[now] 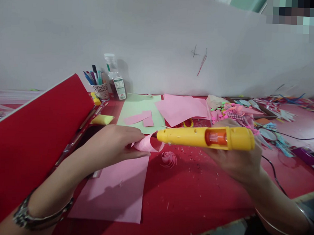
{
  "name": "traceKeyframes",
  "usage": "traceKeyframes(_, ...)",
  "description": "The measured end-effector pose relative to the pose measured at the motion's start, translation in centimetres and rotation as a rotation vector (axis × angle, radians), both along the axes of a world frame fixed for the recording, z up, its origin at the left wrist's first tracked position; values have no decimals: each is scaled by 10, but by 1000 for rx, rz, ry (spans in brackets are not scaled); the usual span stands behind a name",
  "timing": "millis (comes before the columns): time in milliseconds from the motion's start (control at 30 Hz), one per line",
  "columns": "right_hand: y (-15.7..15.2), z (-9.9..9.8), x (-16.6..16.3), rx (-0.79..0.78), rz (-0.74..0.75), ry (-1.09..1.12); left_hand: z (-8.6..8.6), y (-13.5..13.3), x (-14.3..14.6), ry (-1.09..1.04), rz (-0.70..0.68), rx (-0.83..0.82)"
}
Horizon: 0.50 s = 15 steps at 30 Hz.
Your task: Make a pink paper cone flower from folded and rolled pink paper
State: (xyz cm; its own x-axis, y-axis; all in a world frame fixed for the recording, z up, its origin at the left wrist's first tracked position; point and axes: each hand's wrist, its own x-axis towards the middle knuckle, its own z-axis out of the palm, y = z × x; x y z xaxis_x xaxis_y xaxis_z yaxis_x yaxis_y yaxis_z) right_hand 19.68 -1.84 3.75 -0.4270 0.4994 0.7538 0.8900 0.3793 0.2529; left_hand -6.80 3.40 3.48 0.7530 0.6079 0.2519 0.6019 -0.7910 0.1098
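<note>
Between the thumb and fingers of my left hand is a rolled pink paper cone, its open end facing right. My right hand is wrapped round a yellow hot glue gun, held level with its nozzle at the rim of the cone. Whether glue is coming out cannot be seen. Just below the cone, a pink paper swirl lies on the red tabletop. A large pink paper sheet is spread under my left forearm.
Pink sheets and a pale green sheet lie at the back. A pen cup and a bottle stand by the wall. A red board leans at left. Pink craft pieces and a black cord are at right.
</note>
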Motion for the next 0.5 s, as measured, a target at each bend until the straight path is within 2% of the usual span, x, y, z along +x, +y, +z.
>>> traceKeyframes(267, 1, 1, 1, 11, 12, -4, 1, -2, -2, 69, 32, 89)
traceKeyframes(500, 1, 3, 1, -8, 81, 7, 1, -2, -4, 67, 39, 156)
